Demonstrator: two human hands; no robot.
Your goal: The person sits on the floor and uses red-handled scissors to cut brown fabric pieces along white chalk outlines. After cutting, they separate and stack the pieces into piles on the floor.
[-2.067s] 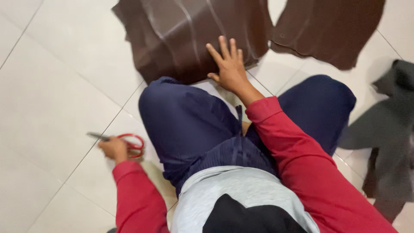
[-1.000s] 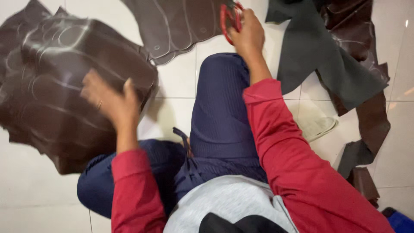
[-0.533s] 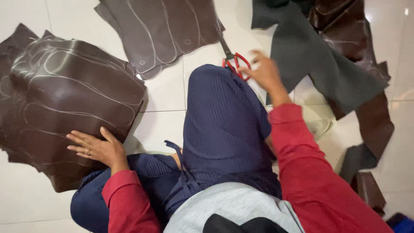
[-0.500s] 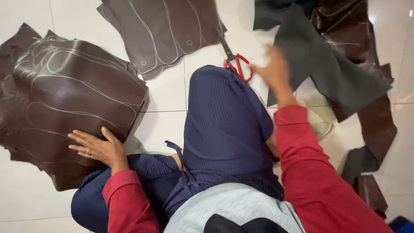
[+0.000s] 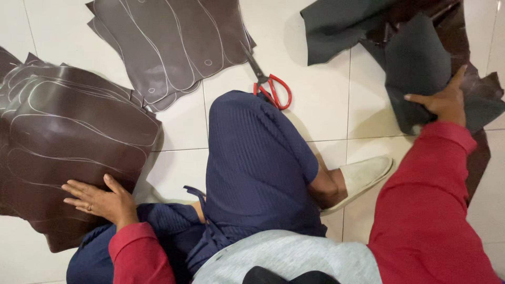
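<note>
I sit on a white tiled floor. My left hand (image 5: 100, 201) rests flat, fingers spread, on the near edge of a big dark brown leather sheet (image 5: 68, 142) marked with white outlines. My right hand (image 5: 443, 101) presses on a dark grey leather piece (image 5: 415, 66) at the far right, thumb and fingers on its edge; whether it grips the piece is unclear. Red-handled scissors (image 5: 271, 87) lie on the floor beyond my knee, no hand on them.
A second brown leather sheet (image 5: 173, 42) with traced shapes lies at the top centre. More dark leather pieces (image 5: 336, 26) pile up at the top right. My legs in navy trousers (image 5: 258, 163) and a pale slipper (image 5: 363, 176) fill the middle.
My right hand let go of the scissors beside the knee and swung right onto the grey leather. My left hand settled on the brown sheet and stays there.
</note>
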